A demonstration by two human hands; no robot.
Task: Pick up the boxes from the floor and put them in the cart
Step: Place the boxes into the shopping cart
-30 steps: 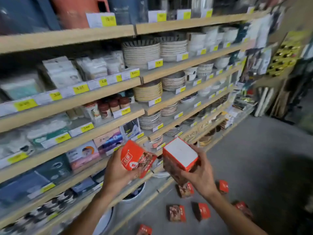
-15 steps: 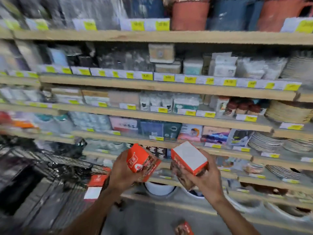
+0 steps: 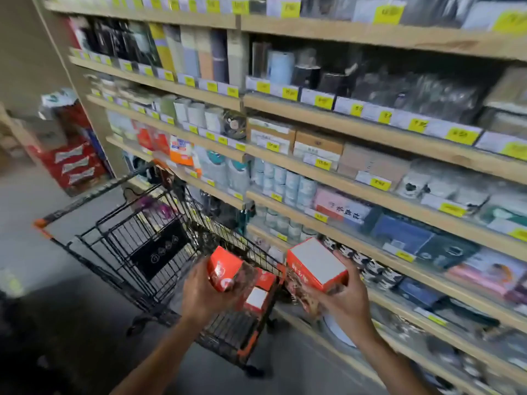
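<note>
My left hand (image 3: pixel 204 295) grips a small orange-red box (image 3: pixel 224 269) over the near end of a black wire cart (image 3: pixel 142 252). My right hand (image 3: pixel 342 300) holds a second orange box (image 3: pixel 315 265) with a white top face, just right of the cart's rim. Inside the cart lies another orange box (image 3: pixel 261 292) with a white face, partly hidden behind my left hand. No boxes on the floor are in view.
Wooden shelves (image 3: pixel 356 132) packed with goods and yellow price tags run along the right, close to the cart. A stack of red cartons (image 3: pixel 71 161) stands at the shelf's far end. Grey floor (image 3: pixel 34 252) lies to the cart's left.
My view has swung left from the floor boxes to the cart. Both hands have carried their boxes along and now hover at the cart's near end.
</note>
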